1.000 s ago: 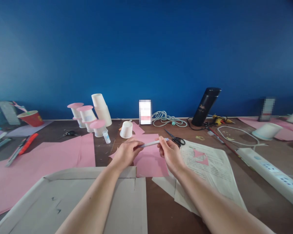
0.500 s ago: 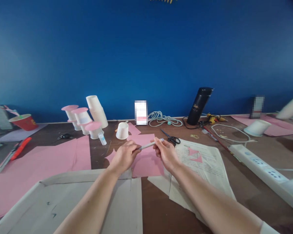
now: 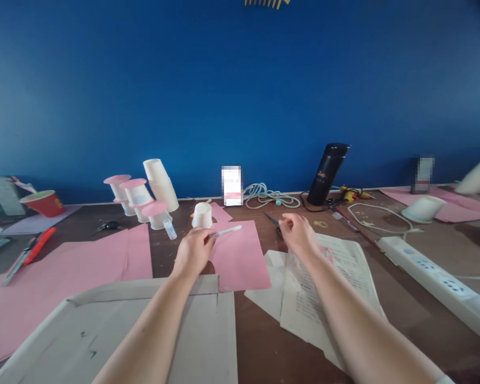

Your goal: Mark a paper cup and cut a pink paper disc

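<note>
Brown tabletop (image 3: 258, 341), slim pen (image 3: 230, 230) over smooth pink paper (image 3: 242, 261)

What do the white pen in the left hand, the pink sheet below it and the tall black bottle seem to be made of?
White pen: probably plastic, from its pale, smooth-looking barrel. Pink sheet: paper or thin card, with a matte, even surface and thin, straight edges. Black bottle: perhaps coated metal, dark and smooth with a faint sheen, though plastic is possible.
</note>
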Demonstrator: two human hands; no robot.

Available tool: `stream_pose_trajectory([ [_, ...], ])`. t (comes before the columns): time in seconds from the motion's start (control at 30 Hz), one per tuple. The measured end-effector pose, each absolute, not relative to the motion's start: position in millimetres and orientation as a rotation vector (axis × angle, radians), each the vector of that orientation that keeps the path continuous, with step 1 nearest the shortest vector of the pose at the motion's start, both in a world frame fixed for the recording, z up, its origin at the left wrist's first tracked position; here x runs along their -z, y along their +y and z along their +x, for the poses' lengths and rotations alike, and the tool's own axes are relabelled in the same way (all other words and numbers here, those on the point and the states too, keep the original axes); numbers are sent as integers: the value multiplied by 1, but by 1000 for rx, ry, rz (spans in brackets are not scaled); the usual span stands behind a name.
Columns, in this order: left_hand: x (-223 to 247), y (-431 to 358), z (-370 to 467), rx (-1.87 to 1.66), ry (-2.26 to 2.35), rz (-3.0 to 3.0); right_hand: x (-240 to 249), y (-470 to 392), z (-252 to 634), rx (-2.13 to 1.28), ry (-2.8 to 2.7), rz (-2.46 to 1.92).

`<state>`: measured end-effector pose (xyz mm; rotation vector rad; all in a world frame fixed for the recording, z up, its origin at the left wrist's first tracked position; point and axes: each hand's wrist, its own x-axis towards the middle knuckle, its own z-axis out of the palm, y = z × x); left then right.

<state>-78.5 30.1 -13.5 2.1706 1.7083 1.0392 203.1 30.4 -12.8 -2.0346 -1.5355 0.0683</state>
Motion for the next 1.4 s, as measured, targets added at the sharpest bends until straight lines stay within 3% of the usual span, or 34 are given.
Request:
stream_pose_trajectory([
  [0.17,15,31,-74,-1142,1837,2001,11,27,212,-84,-1624,-2244],
  [0.33,19,30,-66,-1160,1438,2060,7,25,213,-88,-1659,-2321],
  [0.4,16,29,-70,-1166,1493,2154,5,25,214,-93,-1668,-2330],
  [0.53,6,27,-87,-765,1884,2223,3,27,215,-140,-1685,-2341],
  [0.63,2,26,-93,-464,1908,2238,1,28,214,-198,-1653,-2352],
  [0.73,3,25,-92,-392,1889,2184,0,29,215,-259,-1595,-2340],
  [1.03,5,25,-88,-350,1832,1986,3,30,214,-997,-1096,-1602],
  [1.4,-15,17,-79,-798,1377,1654,-7,25,214,-1834,-499,-427],
])
